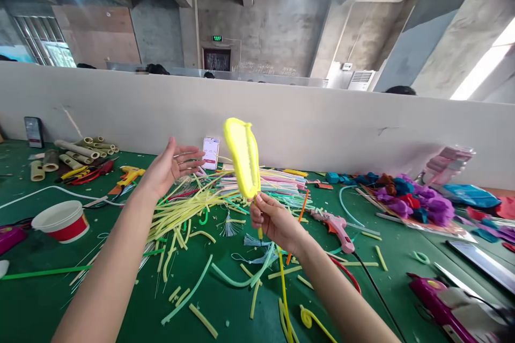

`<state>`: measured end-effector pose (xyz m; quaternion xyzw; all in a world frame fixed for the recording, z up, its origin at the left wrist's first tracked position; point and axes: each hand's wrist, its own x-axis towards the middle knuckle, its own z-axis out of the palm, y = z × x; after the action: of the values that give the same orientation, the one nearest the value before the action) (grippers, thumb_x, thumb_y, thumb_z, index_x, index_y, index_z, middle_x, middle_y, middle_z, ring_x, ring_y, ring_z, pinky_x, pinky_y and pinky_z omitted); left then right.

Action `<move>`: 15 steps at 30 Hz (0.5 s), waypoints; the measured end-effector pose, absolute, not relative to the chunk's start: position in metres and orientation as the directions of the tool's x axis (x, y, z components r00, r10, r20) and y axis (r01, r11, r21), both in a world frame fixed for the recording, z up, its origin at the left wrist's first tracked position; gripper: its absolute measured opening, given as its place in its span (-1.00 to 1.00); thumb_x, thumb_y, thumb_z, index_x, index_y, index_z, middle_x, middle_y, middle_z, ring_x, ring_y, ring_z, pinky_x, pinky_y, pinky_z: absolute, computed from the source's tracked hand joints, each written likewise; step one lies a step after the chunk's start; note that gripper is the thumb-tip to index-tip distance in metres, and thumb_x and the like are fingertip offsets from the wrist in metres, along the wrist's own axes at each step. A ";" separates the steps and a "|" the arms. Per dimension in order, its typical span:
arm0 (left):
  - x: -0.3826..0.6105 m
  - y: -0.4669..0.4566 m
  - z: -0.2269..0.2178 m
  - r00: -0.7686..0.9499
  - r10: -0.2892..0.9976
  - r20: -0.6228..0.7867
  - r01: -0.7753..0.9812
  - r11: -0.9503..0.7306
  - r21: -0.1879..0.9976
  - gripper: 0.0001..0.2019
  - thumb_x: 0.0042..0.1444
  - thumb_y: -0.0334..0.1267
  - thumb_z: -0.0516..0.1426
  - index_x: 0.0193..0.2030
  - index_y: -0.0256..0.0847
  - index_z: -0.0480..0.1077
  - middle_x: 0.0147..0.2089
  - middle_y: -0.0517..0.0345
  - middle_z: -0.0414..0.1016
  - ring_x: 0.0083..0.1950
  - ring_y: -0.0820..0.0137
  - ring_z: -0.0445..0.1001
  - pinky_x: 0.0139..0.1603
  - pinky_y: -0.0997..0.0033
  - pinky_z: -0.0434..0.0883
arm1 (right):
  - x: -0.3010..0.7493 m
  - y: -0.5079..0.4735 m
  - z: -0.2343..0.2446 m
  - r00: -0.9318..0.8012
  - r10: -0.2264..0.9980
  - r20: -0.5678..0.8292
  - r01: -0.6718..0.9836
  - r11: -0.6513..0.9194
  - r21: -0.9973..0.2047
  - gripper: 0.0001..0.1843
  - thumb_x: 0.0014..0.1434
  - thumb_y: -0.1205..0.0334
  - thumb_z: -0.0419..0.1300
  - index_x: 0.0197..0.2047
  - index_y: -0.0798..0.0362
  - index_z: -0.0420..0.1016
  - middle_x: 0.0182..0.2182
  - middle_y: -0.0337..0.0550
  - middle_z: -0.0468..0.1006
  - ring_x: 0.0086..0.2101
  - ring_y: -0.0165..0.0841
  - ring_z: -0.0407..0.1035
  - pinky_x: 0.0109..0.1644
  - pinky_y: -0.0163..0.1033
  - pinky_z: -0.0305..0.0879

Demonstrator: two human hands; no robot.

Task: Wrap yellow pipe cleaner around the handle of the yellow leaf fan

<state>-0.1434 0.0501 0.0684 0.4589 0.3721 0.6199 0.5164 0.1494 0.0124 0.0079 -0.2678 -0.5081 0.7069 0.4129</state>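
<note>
My right hand [274, 220] is closed round the stem of a bright yellow fuzzy leaf-shaped loop [242, 156], holding it upright above the green table [120, 305]. My left hand [171, 167] hovers to its left, palm up, fingers spread and empty. Beneath both hands lies a heap of yellow, green and pink pipe-cleaner stems [193, 206], with cut bits scattered toward me.
A pink glue gun [336, 226] lies right of my right hand; another [438, 300] sits at the near right. A white-and-red cup [62, 220], paper tubes [76, 151], a phone [211, 152] against the white partition [322, 123], and purple fuzzy pieces [414, 201] stand around.
</note>
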 end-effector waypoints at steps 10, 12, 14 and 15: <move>-0.072 0.033 0.052 0.395 0.860 0.323 -0.238 -0.244 0.940 -0.28 -0.01 0.12 0.32 0.28 -0.07 0.36 0.27 -0.12 0.45 0.22 0.05 0.48 0.14 0.19 0.48 | 0.131 0.008 0.004 -0.338 0.939 0.068 -0.608 -0.162 -0.778 -0.64 0.03 0.03 0.45 -0.24 0.09 0.52 -0.53 -0.36 0.27 -0.52 -0.56 0.09 -0.46 -0.47 0.11; -0.053 0.028 0.046 0.362 0.886 0.289 -0.260 -0.201 0.944 -0.37 -0.02 -0.09 0.40 0.21 -0.10 0.43 0.23 -0.08 0.49 0.23 0.06 0.46 0.20 0.19 0.43 | 0.128 0.005 0.002 -0.349 0.935 0.067 -0.602 -0.169 -0.780 -0.66 0.07 0.04 0.43 -0.23 0.14 0.56 -0.54 -0.35 0.31 -0.53 -0.58 0.12 -0.46 -0.48 0.13; -0.041 0.026 0.041 0.279 0.928 0.247 -0.285 -0.166 0.944 -0.51 0.02 -0.20 0.38 0.12 -0.17 0.49 0.17 -0.07 0.54 0.19 0.07 0.49 0.17 0.19 0.44 | 0.126 0.001 0.001 -0.387 0.920 0.058 -0.586 -0.197 -0.786 -0.65 0.11 0.02 0.40 -0.23 0.16 0.58 -0.53 -0.32 0.36 -0.53 -0.58 0.18 -0.44 -0.47 0.17; -0.037 0.027 0.039 0.247 0.941 0.232 -0.296 -0.155 0.943 -0.55 0.04 -0.22 0.36 0.09 -0.19 0.50 0.15 -0.07 0.56 0.17 0.07 0.51 0.14 0.19 0.46 | 0.125 -0.001 0.001 -0.419 0.907 0.047 -0.571 -0.222 -0.790 -0.64 0.12 0.00 0.38 -0.22 0.16 0.58 -0.53 -0.30 0.39 -0.53 -0.56 0.22 -0.42 -0.46 0.20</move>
<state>-0.0371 0.0267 0.0390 0.5389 0.2992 0.5357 0.5771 0.1246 -0.0010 0.0005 -0.2194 -0.3825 0.7504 0.4925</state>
